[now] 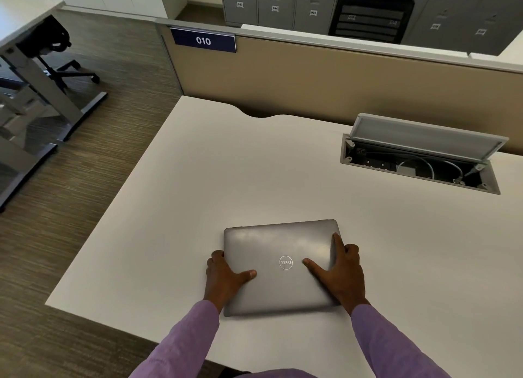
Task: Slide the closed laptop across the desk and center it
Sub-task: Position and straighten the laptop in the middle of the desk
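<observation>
A closed grey laptop (278, 244) with a round logo lies flat on the white desk (226, 165), near the front edge. My left hand (223, 275) grips its left side, thumb resting on the lid and fingers curled over the edge. My right hand (341, 270) holds the right side, thumb on the lid near the logo and fingers along the right edge. Both arms wear purple sleeves.
An open cable hatch (418, 165) with its lid raised sits in the desk at the back right. A tan partition (311, 75) with a "010" sign (203, 40) bounds the far edge. The desk's left edge drops to carpet, with another desk and chair beyond.
</observation>
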{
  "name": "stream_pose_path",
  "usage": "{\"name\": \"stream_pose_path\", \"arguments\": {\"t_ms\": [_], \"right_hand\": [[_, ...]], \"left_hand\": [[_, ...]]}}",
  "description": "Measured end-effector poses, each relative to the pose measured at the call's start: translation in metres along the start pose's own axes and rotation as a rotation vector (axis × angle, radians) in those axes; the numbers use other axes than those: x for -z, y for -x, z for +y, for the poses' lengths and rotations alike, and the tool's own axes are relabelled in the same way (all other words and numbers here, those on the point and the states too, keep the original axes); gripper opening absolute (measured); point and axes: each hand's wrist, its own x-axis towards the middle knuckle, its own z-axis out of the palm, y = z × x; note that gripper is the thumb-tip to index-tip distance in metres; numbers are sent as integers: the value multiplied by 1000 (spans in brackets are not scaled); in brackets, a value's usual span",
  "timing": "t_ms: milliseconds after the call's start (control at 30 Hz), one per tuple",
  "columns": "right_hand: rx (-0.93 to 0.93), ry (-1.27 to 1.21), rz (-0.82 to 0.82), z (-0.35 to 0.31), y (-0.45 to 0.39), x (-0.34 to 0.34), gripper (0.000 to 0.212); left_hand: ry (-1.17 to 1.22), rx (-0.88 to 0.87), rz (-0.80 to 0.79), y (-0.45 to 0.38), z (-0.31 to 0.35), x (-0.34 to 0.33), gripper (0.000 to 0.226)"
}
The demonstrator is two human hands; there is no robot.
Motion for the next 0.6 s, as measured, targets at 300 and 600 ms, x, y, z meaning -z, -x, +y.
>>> {"name": "stream_pose_path", "arguments": {"t_ms": [300, 600], "right_hand": [[-51, -60, 67, -2, 14, 5, 114], [-150, -101, 146, -1, 38, 9, 110]], "left_hand": [[3, -90, -51, -6, 13, 8, 104], [-125, -196, -102, -18, 27, 10, 107]]}}
